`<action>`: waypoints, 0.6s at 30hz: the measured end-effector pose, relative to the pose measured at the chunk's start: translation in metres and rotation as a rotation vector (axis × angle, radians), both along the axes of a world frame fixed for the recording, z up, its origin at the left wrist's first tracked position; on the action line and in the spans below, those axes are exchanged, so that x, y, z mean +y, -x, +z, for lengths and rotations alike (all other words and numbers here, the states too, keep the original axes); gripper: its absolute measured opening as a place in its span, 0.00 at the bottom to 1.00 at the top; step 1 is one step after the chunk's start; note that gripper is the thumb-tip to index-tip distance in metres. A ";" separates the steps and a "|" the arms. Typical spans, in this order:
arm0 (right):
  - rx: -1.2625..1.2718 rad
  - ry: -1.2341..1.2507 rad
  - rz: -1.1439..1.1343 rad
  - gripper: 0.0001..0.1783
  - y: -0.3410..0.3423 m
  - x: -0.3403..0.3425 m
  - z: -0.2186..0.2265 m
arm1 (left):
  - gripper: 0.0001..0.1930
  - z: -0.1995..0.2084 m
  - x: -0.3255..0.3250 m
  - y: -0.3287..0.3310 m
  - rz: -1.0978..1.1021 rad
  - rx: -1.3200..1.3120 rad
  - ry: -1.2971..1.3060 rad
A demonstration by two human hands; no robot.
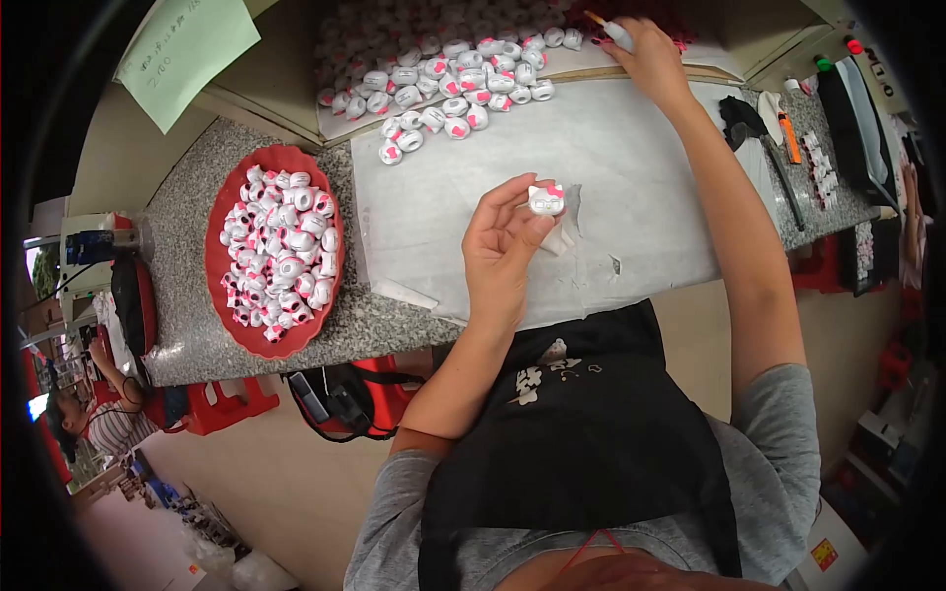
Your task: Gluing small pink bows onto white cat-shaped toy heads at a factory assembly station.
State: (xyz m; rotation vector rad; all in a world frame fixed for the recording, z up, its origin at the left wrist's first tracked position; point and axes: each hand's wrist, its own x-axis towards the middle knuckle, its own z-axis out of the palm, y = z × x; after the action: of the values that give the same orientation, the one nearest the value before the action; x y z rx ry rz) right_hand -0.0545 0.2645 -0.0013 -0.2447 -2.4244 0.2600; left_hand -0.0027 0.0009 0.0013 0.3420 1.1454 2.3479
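My left hand [501, 241] is closed on a small white cat-head piece [547, 202] with a pink bow, pinched between thumb and fingers above the paper-covered worktop [631, 148]. Stretched to the far right, my right hand [652, 67] grips a slim white tube with an orange tip [619, 36]. That hand is beside a shadowed heap of dark pink bits [680, 30], too dim to make out singly. Many more cat-head pieces [456, 84] lie loose at the back of the worktop, white with pink bows.
A red scalloped tray [214, 266] full of similar pieces stands on the speckled counter [177, 325] at left. An orange-handled tool [789, 138] and a dark cloth [739, 116] lie at right. A green note [187, 59] hangs upper left. Another person [99, 414] sits far left.
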 end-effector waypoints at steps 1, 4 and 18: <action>-0.093 0.016 -0.060 0.16 0.004 0.001 -0.002 | 0.18 0.000 0.000 0.000 0.004 0.006 -0.004; -0.198 0.037 -0.107 0.13 0.001 -0.003 0.004 | 0.17 0.000 -0.002 -0.001 0.010 -0.024 0.004; 0.022 1.597 0.309 0.04 -0.124 -0.132 0.027 | 0.16 0.001 -0.002 -0.004 0.023 0.211 0.130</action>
State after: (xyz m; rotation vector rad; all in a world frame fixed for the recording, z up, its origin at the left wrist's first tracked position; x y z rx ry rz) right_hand 0.0699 0.1321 0.0260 -0.5050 -1.6503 2.2276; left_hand 0.0015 -0.0014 0.0026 0.5419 1.3997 2.2844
